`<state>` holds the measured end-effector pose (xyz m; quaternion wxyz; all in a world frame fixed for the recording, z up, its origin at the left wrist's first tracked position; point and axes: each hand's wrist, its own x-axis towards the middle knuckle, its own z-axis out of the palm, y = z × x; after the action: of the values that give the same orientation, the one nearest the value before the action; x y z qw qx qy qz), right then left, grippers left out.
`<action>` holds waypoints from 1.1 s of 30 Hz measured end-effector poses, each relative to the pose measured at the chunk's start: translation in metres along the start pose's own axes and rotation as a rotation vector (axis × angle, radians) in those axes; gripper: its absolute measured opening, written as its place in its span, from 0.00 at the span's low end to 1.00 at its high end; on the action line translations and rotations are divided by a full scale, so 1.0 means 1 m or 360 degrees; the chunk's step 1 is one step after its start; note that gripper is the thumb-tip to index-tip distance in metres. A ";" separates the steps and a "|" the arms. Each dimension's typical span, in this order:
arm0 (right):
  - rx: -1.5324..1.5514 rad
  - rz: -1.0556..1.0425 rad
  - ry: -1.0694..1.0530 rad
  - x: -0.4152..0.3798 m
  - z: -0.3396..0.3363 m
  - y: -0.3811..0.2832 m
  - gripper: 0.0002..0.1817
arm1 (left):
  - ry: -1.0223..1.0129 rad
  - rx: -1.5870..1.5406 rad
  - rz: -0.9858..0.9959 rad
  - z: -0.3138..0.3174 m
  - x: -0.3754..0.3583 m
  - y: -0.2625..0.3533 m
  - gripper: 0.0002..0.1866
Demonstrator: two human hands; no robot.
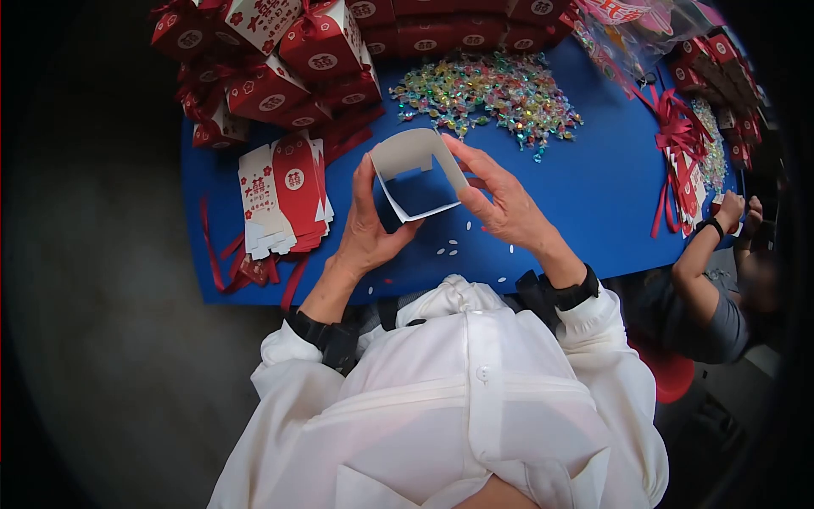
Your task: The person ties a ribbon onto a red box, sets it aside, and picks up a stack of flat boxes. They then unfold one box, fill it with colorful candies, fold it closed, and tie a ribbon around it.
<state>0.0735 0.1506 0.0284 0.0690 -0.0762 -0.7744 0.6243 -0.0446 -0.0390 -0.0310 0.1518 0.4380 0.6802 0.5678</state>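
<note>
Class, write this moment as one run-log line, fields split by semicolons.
left hand: on carton; right hand: on carton; carton: held opened out over blue table; candies: heaped beyond; flat cartons: at left

Red boxes (270, 78) and glittering, multicoloured pieces (487, 89) crowd a blue table (606, 191).
The boxes stand stacked along the far side; flat printed cards (294, 199), red ribbons (674, 127) and small white ovals (452, 252) lie nearer the front edge.

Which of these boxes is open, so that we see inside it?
The box between the left hand and right hand; its pale inside shows, whereas the piled boxes show printed outsides.
</note>
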 end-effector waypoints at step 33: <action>-0.0468 -0.0487 -0.0371 0.003 -0.018 0.010 0.39 | -0.0282 0.0056 0.0284 -0.011 0.025 0.023 0.33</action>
<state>0.0748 0.1703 0.0228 0.0609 0.1054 -0.8622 0.4918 -0.0565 -0.0274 0.0007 0.1523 0.5479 0.6323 0.5261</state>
